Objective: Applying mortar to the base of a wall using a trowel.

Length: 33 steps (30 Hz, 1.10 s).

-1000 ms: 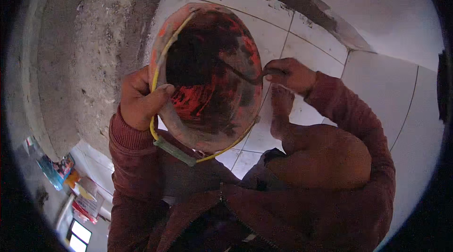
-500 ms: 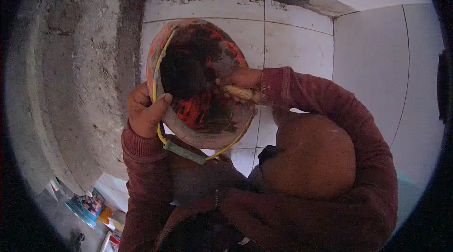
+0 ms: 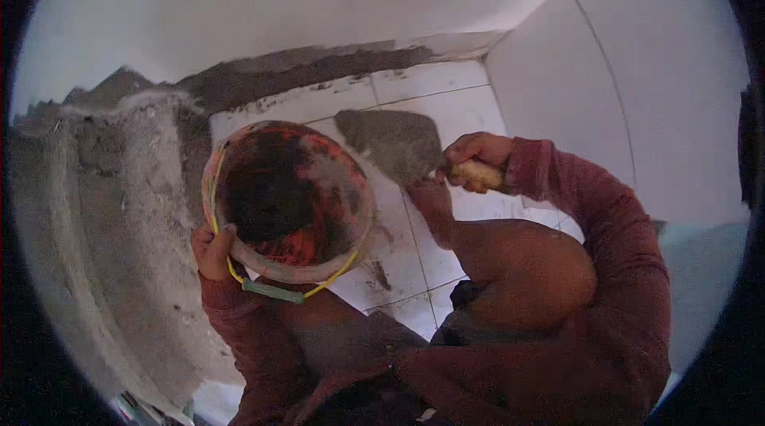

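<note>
My left hand grips the left rim of a round bucket, thumb over the edge. The bucket tilts its mouth up toward me; inside, red-orange walls are smeared with dark grey mortar. A yellow wire handle with a green sleeve hangs along its near rim. To the right, my right hand is closed round the light wooden handle of a trowel. The trowel's broad blade, coated in grey, is outside the bucket, over the white tiles beyond my foot.
White floor tiles carry dark mortar smears. Along the far wall base runs a rough grey mortar strip. Rough concrete steps or ledges stand at the left, and a pale tiled wall at the right. My bent knee is near my right arm.
My right hand has drawn the trowel out of the bucket, to the right, so its blade now shows. The bucket and my left hand sit lower and further left in view.
</note>
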Each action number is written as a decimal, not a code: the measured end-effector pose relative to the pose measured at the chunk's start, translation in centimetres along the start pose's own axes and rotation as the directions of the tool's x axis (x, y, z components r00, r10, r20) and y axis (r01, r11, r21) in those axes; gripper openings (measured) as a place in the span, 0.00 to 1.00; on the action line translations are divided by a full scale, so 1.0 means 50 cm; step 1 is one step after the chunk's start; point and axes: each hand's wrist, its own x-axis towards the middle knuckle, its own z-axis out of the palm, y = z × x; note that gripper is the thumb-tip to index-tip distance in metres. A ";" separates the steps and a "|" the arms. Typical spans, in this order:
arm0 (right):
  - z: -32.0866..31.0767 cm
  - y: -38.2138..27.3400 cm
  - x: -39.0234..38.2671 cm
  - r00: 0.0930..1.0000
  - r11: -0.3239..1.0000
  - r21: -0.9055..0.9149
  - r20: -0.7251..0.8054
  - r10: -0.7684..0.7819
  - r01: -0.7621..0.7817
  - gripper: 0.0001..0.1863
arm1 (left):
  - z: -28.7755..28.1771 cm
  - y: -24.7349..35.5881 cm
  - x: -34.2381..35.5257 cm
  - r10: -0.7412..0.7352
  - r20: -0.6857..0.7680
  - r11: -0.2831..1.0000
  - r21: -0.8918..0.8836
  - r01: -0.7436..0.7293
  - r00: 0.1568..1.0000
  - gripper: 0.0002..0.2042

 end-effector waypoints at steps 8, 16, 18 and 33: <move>-0.190 0.051 -0.092 0.835 0.983 0.137 -0.550 -0.030 0.125 0.16 | 0.029 0.033 0.078 -0.142 -0.098 0.984 0.094 0.151 0.985 0.06; -0.233 0.093 0.319 0.558 0.572 0.275 -0.724 -0.405 0.773 0.10 | -0.119 -0.140 0.153 -0.115 -0.191 0.978 0.150 0.144 0.975 0.08; -0.209 0.074 0.357 0.504 0.469 0.337 -0.812 -0.295 0.817 0.10 | -0.030 -0.088 0.134 -0.129 -0.117 0.990 0.048 0.135 0.985 0.08; -0.109 -0.076 0.513 -0.460 0.517 -0.710 -0.704 -0.541 0.478 0.08 | -0.263 -0.211 0.108 -0.093 -0.123 0.964 0.237 0.120 0.988 0.15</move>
